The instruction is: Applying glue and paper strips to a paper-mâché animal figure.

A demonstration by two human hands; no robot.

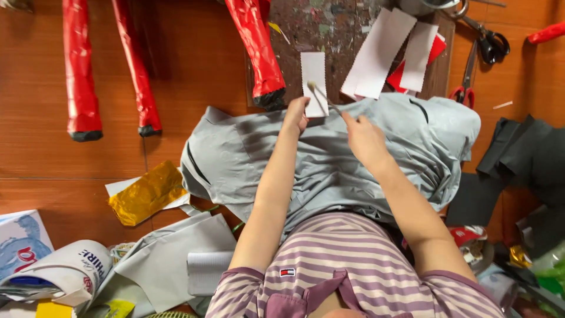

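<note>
Wooden floor [194, 70] is carrying everything; the person is sitting over it, looking down.

Grey sheet [329, 153], crumpled, is lying across the lap and spreading toward a paint-spattered board [329, 23]. It looks soft and limp.

Three red foil-wrapped tubes [79, 76] with black ends are lying above and to the left; they look rigid and light.

White paper strips [376, 53] are resting on the board, black-handled scissors [491, 44] beside them at the right.

Left hand [296, 115] is pinning the lower end of a small white paper strip [313, 79] at the sheet's upper edge, fingers pressed down on it. The strip looks thin, light and easily creased; best held flat by an end, as here.

Right hand [365, 138] is pinching a slim brush [321, 94], fingers closed around its handle, tip touching the strip. The brush looks stiff and very light.
</note>
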